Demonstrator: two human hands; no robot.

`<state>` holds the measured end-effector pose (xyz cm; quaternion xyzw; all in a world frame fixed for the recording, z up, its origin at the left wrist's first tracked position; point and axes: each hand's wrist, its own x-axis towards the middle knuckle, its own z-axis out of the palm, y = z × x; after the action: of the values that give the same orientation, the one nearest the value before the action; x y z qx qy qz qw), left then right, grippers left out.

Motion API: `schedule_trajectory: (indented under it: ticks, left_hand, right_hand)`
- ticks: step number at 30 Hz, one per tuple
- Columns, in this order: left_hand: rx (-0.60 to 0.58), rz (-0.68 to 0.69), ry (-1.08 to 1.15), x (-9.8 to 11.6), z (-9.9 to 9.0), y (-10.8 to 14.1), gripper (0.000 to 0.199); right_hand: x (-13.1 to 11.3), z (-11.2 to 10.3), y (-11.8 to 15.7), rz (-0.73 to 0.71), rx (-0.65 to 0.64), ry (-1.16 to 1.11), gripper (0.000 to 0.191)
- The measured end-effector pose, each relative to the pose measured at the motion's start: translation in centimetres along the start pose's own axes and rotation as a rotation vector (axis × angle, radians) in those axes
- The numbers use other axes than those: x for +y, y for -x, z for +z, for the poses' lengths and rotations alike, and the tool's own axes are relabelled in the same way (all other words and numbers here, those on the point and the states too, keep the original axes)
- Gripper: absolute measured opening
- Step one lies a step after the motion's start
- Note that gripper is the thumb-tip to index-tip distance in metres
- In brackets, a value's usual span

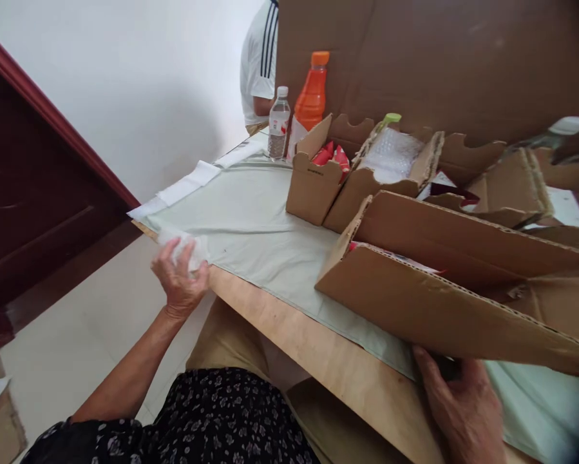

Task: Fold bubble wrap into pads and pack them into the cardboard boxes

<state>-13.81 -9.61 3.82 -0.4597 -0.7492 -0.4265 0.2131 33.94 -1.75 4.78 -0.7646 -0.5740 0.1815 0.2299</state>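
At the left end of the table, my left hand (183,277) curls its fingers over a crumpled white tissue (192,250), pressing it near the table's edge. My right hand (465,409) rests at the front edge, under the lower side of a long cardboard box (400,293). Its thumb and fingers are spread apart, and the box hides some of the fingertips. A pale green cloth (260,238) covers the wooden tabletop (289,332). Inside the long box lies a flat red and white item (398,256), partly hidden by the front wall.
Behind stand cardboard bins with red packets (330,154) and bubble wrap (390,154). A clear bottle (278,125) and an orange bottle (312,93) stand at the back. Tall cardboard (438,58) screens a person in a white shirt (257,64). A dark red door (42,180) is left.
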Motion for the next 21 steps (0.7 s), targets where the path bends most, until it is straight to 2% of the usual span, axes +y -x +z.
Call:
schedule_trajectory:
  ticks: [2,3,5,7,11,14,17,19,21]
  left_hand:
    - [0.070,-0.099,-0.053,-1.8,-1.0,-1.0,0.074]
    - [0.034,-0.168,-0.054,-2.6,-1.3,-1.5,0.081]
    - [-0.136,-0.313,0.036,-4.0,-1.3,-2.3,0.087]
    - [-0.250,-0.429,0.172,-4.7,-0.6,-2.4,0.081]
    - [-0.151,-0.591,0.352,-4.6,0.4,-1.9,0.054]
    - [-0.085,-0.662,0.507,-3.4,-0.3,-1.8,0.045]
    - [-0.081,-0.701,0.703,-0.7,-1.6,-1.5,0.041]
    - [-0.147,-0.740,0.842,1.8,-2.1,-1.1,0.042]
    - [-0.268,-0.807,0.978,4.3,-2.1,-0.3,0.044]
  right_hand:
    - [0.1,0.0,-0.1,0.000,0.007,0.007,0.052]
    - [0.1,0.1,-0.2,0.002,0.004,0.006,0.051]
    - [0.1,0.1,-0.2,0.006,-0.011,0.001,0.050]
    - [-0.1,0.0,-0.1,0.006,-0.013,-0.001,0.049]
    - [-0.4,-0.2,0.2,-0.024,0.012,-0.010,0.052]
    - [-0.3,-0.1,-0.1,-0.029,0.015,-0.006,0.055]
    - [-0.3,0.5,-0.9,-0.069,0.034,0.019,0.053]
    - [-0.5,1.0,-1.5,-0.126,0.055,0.026,0.052]
    - [-0.7,1.3,-1.4,-0.164,0.072,0.016,0.055]
